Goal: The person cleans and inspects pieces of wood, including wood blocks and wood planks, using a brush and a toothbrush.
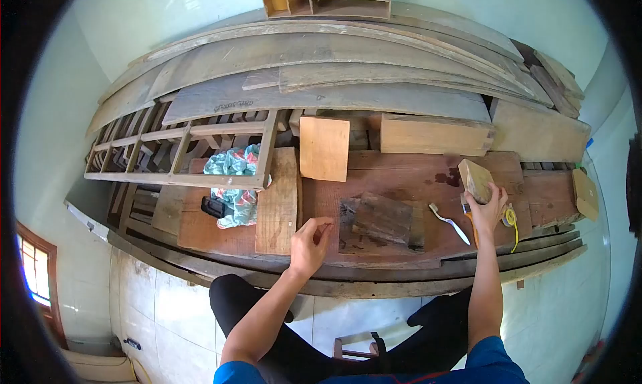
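Observation:
My right hand (pixel 488 207) grips a small wooden block (pixel 475 180) at the right of the reddish wooden work surface (pixel 328 200). Just below that hand lies a brush with an orange handle (pixel 471 223), and a yellow tape measure (pixel 509 217) is to its right. A white toothbrush (pixel 450 223) rests to the left of it. My left hand (pixel 313 245) hovers near the front edge, thumb and fingertips pressed together; whatever they hold, if anything, is too small to make out. Between the hands lie dark, stained wood pieces (pixel 382 218), stacked on one another.
Long boards (pixel 334 53) are piled along the back. A slatted wooden frame (pixel 184 150) and a teal patterned cloth (pixel 234 207) with a black object (pixel 213 207) are at the left. A light wooden panel (pixel 325 150) stands beside a wooden box (pixel 435 135).

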A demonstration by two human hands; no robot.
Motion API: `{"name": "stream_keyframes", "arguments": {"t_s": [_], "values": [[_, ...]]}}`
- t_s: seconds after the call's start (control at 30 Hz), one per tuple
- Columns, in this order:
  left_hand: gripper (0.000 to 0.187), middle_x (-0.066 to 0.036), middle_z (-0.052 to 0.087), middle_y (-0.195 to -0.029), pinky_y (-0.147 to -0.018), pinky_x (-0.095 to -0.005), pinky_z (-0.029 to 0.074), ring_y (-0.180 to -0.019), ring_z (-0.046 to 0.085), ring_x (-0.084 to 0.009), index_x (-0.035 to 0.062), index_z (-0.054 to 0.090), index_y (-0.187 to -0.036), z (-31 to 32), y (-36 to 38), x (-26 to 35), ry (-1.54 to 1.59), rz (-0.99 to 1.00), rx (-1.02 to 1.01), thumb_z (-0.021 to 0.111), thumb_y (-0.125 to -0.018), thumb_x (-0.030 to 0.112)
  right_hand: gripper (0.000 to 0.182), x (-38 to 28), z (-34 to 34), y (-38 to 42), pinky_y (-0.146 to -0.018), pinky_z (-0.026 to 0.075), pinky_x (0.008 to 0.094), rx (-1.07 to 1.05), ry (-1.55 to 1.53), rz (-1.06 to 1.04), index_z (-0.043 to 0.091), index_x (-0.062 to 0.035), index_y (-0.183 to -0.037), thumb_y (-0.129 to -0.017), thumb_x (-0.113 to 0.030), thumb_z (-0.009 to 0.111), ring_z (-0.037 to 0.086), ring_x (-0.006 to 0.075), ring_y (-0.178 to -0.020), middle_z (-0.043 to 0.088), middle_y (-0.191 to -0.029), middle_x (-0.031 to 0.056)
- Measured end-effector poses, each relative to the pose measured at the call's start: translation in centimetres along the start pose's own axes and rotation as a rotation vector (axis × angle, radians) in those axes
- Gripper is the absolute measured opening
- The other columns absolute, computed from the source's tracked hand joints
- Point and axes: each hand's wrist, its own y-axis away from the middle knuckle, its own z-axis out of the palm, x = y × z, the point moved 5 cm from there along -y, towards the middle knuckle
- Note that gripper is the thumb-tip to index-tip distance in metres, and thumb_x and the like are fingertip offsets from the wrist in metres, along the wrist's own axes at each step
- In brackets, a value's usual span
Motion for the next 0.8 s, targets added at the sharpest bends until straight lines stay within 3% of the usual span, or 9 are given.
{"name": "stream_keyframes", "arguments": {"t_s": [0.17,0.2,0.33,0.43,0.6,0.8], "values": [[0.017,-0.013,0.072,-0.089,-0.057,-0.0303,0.049,-0.062,0.062,-0.0170,0.0038,0.071,-0.111,-0.3,0.3,-0.4,-0.038,-0.003,0.035,0.072,-0.094,0.001,0.088,-1.7,1.4,0.6,-0.114,0.031,0.0613,-0.037,0.015,-0.010,0.054,-0.0173,-0.143,-0.070,-0.051,0.090,0.032,0.0433,-0.145,0.034,-0.158,0.0176],[0.016,-0.013,0.072,-0.092,-0.058,-0.0317,0.050,-0.063,0.064,-0.0195,0.0042,0.071,-0.111,0.0,0.5,-1.1,-0.005,0.071,0.075,0.070,-0.095,0.002,0.089,-1.9,1.5,0.6,-0.113,0.031,0.0614,-0.051,0.028,-0.031,0.054,-0.0178,-0.144,-0.070,-0.051,0.090,0.032,0.0432,-0.145,0.034,-0.158,0.0173],[0.018,-0.014,0.072,-0.092,-0.060,-0.0323,0.052,-0.066,0.066,-0.0222,0.0039,0.072,-0.109,-0.5,0.4,-1.2,-0.050,0.005,0.033,0.067,-0.093,-0.001,0.090,-2.1,1.4,1.1,-0.113,0.032,0.0620,-0.088,0.110,-0.073,0.053,-0.0200,-0.145,-0.069,-0.051,0.090,0.031,0.0426,-0.146,0.033,-0.159,0.0158],[0.017,-0.014,0.069,-0.092,-0.061,-0.0364,0.052,-0.066,0.065,-0.0269,0.0073,0.071,-0.110,-0.5,0.4,-0.4,-0.016,0.004,0.021,0.067,-0.094,0.004,0.092,-1.6,2.0,1.4,-0.113,0.031,0.0626,-0.102,0.181,-0.126,0.051,-0.0218,-0.146,-0.068,-0.051,0.090,0.030,0.0424,-0.147,0.032,-0.161,0.0155],[0.014,-0.011,0.069,-0.092,-0.061,-0.0368,0.052,-0.065,0.065,-0.0264,0.0087,0.070,-0.107,-0.4,0.5,-0.1,0.015,0.056,0.013,0.068,-0.094,0.006,0.094,-0.7,3.2,1.9,-0.114,0.030,0.0634,-0.095,0.199,-0.138,0.050,-0.0232,-0.147,-0.068,-0.052,0.091,0.029,0.0417,-0.149,0.032,-0.162,0.0158],[0.013,-0.009,0.069,-0.092,-0.062,-0.0381,0.053,-0.067,0.066,-0.0268,0.0092,0.070,-0.107,-0.9,0.3,0.5,0.043,0.050,0.007,0.067,-0.095,0.007,0.087,0.0,3.7,2.3,-0.117,0.028,0.0611,-0.116,0.150,-0.105,0.053,-0.0226,-0.146,-0.075,-0.061,0.084,0.027,0.0421,-0.150,0.030,-0.164,0.0189]]}}
